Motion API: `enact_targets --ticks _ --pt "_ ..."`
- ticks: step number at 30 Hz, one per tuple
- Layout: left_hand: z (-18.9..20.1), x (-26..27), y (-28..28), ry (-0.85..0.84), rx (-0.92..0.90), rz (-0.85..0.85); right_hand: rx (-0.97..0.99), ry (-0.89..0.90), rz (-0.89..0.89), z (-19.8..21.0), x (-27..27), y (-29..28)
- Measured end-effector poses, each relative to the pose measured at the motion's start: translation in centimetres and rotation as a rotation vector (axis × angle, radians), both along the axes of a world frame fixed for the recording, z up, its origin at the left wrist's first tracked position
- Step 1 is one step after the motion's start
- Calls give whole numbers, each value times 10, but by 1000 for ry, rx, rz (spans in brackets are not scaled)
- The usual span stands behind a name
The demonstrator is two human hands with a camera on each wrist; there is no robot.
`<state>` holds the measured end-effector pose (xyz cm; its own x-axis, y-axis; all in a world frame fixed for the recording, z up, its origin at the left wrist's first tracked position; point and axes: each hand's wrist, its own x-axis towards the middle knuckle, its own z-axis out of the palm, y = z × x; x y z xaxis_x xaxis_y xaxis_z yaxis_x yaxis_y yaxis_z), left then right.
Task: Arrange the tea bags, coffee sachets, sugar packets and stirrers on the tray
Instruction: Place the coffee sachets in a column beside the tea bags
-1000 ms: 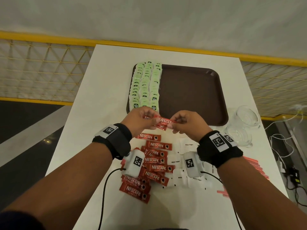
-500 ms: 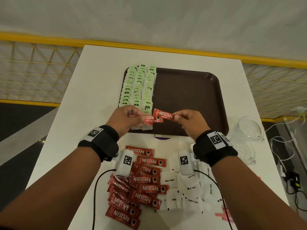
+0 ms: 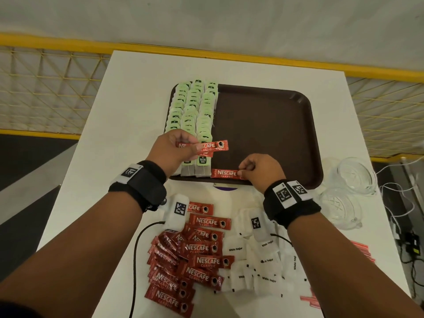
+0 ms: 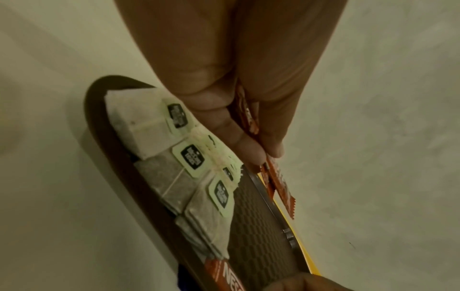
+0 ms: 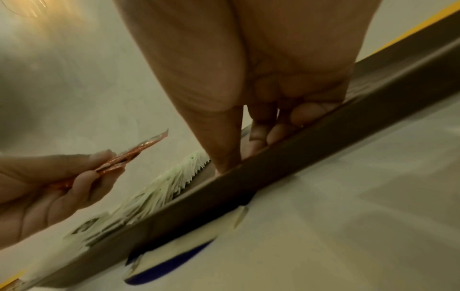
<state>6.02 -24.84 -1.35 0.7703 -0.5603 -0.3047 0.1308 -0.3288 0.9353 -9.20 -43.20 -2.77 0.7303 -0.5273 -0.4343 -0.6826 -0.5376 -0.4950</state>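
Note:
A brown tray [image 3: 270, 125] lies on the white table, its left side covered with rows of green-tagged tea bags [image 3: 192, 106]. My left hand [image 3: 176, 148] hovers over the tray's near left and pinches a small bundle of red coffee sachets [image 3: 212, 146]; in the left wrist view the sachets [image 4: 276, 177] stick out past my fingertips. My right hand [image 3: 257, 167] pinches the right end of one red sachet [image 3: 226, 173] lying flat at the tray's near edge beside the tea bags. In the right wrist view my fingers [image 5: 229, 149] reach down behind the tray rim [image 5: 273, 167].
A heap of red coffee sachets [image 3: 192, 255] and white sugar packets [image 3: 261, 260] lies on the table under my forearms. Red stirrers [image 3: 362, 251] lie at the right edge. Two glass cups [image 3: 351, 177] stand right of the tray. Cables trail off the table's right side.
My hands have parted: the right one carried a single sachet down onto the tray's near edge, while the left stayed above the tea bags with the other sachets.

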Motion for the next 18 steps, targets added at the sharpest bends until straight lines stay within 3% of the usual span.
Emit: enact_targets --ticks 3,7,14,18 --pt "0 -2 -8 10 1 -32 -13 -141 -43 4 -1 -1" --pt "2 -7 -21 27 -1 -70 122 -380 -78 21 7 2" --pt "2 -7 -27 74 -28 -23 221 -432 -212 19 8 -8" --pt "1 6 -17 88 -17 57 194 -299 -221 4 0 -15"
